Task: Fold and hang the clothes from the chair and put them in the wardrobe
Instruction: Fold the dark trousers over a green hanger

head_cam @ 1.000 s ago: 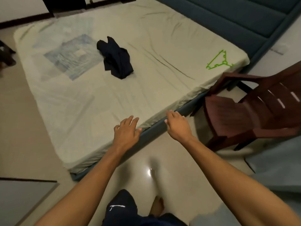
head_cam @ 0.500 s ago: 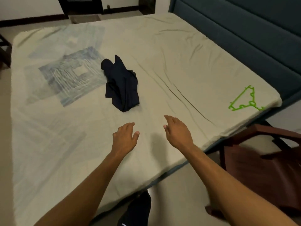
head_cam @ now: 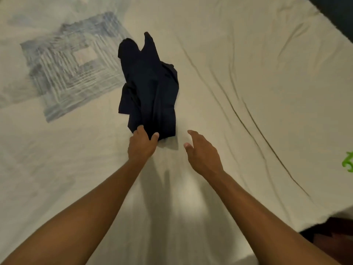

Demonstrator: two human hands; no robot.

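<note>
A crumpled dark navy garment point(head_cam: 150, 87) lies in the middle of the pale bed sheet point(head_cam: 238, 77). My left hand point(head_cam: 142, 145) rests on the garment's near edge, thumb and fingers pinching the fabric. My right hand point(head_cam: 202, 150) hovers just right of that edge, fingers apart, holding nothing and not touching the cloth. At the right border, a bit of a green plastic hanger point(head_cam: 348, 161) shows on the sheet.
The sheet has a blue square pattern point(head_cam: 74, 62) to the left of the garment. The dark blue headboard point(head_cam: 338, 8) fills the top right corner. A corner of the dark red chair point(head_cam: 332, 240) shows past the bed's near right edge.
I have leaned in over the bed. Both hands moved forward to the garment, and my left hand has come down on its near edge. The chair and hanger slid almost out of view.
</note>
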